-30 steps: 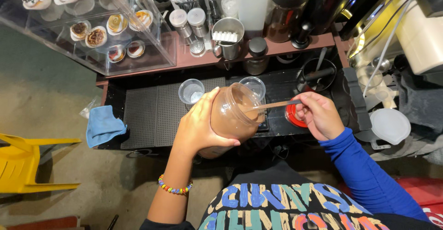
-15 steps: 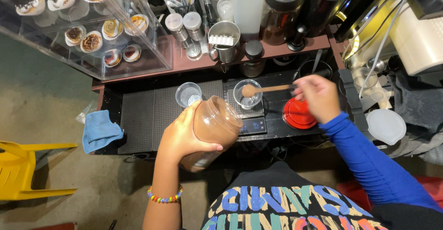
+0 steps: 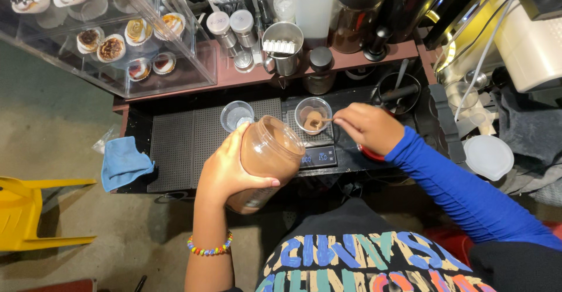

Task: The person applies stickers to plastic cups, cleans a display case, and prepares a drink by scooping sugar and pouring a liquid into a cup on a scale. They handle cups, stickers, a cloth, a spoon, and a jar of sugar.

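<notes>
This looks like a small café counter. A clear display case [image 3: 117, 40] holds little cakes [image 3: 111, 47], and a shelf [image 3: 374, 57] carries shakers [image 3: 231, 25], bottles [image 3: 351, 11] and a steel pitcher [image 3: 284, 46]. Below, a scale [image 3: 319, 156] sits on black drip mats [image 3: 187, 148].

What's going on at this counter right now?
A person is spooning brown powder out of a jar. The left hand grips the open jar of brown powder, tilted toward the counter. The right hand holds a spoon over a small clear cup that stands on a digital scale; some brown powder is already in the cup. A second clear cup stands beside it on the black mat, and a blue cloth lies at the left edge.
</notes>
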